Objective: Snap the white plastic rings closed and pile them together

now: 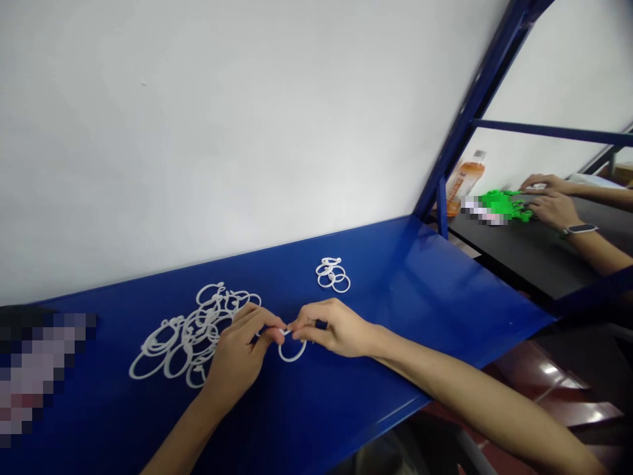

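Note:
Between my two hands is a white plastic ring [293,359], its loop hanging down just above the blue table [366,396]. My left hand [242,346] pinches the ring's upper left part between thumb and forefinger. On the other side, my right hand [336,328] pinches its upper right part, with the fingertips of both hands nearly meeting. Fingers hide the top of the ring, so I cannot tell whether it is joined there. A loose pile of similar white rings [198,330] lies beside and behind my left hand. Beyond my right hand sits a smaller group of white rings [333,275].
A white wall [222,132] rises behind the table, and a blue metal frame [465,119] stands at its right end. Past that, another person's hands [556,208] work over green pieces [499,201] on a black table, near an orange drink bottle [465,181].

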Motion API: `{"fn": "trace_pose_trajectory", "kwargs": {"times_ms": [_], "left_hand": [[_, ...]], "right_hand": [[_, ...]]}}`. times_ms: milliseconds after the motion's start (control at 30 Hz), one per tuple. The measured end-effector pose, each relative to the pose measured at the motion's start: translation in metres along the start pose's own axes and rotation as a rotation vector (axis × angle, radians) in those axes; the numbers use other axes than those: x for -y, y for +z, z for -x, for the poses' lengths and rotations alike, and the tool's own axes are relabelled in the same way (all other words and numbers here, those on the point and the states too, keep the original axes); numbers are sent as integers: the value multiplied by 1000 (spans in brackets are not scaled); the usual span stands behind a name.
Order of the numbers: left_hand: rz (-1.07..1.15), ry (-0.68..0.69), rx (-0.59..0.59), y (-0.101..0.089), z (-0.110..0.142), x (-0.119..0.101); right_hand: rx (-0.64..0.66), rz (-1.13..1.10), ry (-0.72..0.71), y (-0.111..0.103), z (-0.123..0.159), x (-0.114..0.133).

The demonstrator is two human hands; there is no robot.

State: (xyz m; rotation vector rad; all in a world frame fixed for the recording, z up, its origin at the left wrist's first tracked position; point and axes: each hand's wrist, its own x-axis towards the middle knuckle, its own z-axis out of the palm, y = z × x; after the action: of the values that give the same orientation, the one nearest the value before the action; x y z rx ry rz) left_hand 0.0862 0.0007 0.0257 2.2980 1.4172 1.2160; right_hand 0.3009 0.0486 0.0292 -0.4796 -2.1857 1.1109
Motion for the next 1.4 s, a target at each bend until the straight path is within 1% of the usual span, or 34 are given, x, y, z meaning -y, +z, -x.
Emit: {"fn": "trace_pose_trajectory", "kwargs": {"times_ms": [67,133,200,267,333,367,467,533,600,700,767,867,900,933,1000,1067,1100,1167,1233,1300,1400], "left_hand": [[-2,18,30,0,0,1],[-20,16,40,0,1,4],[-54,-10,8,1,3,6],[-80,-18,-8,3,4,7],[-92,10,23,6,6,5],[-96,27,43,8,7,3],[-130,32,53,11,7,0],[-173,15,44,11,6,1],[-246,12,34,10,5,4],[-380,38,32,9,6,7],[-433,51,50,9,7,7],[-437,28,92,9,7,7],[-436,17,98,9,6,8],[-446,5,96,8,6,10],[-515,-32,71,5,4,14],[-631,-94,58,1,2,21],[-687,-133,67,-2,1,24],[-766,-206,101,-6,0,29],[-798,-247,131,-10,0,33],[-804,-253,142,-12,1,35],[-803,-248,138,-11,2,36]], "right_hand": [[13,24,-24,0,0,-1],[4,55,-8,2,-1,-1],[-60,101,43,4,-3,-1],[-156,168,90,6,-4,0],[-233,242,114,6,-5,0],[-249,281,122,6,-5,0],[-238,399,107,2,-5,-1],[-220,445,35,0,-4,-1],[-189,460,-71,-2,-3,-1],[-109,502,-167,-3,-3,1],[-58,541,-186,-3,-3,2],[0,574,-230,-5,-4,0],[-6,579,-239,-7,-4,-2],[-39,585,-230,-11,-4,-5],[-189,616,-135,-21,-5,-14],[-405,664,64,-37,-5,-26],[-466,680,175,-46,-5,-32],[-531,684,369,-63,-4,-44],[-572,647,523,-77,-3,-54],[-607,616,609,-85,-2,-62],[-602,613,649,-89,-1,-68]]}}
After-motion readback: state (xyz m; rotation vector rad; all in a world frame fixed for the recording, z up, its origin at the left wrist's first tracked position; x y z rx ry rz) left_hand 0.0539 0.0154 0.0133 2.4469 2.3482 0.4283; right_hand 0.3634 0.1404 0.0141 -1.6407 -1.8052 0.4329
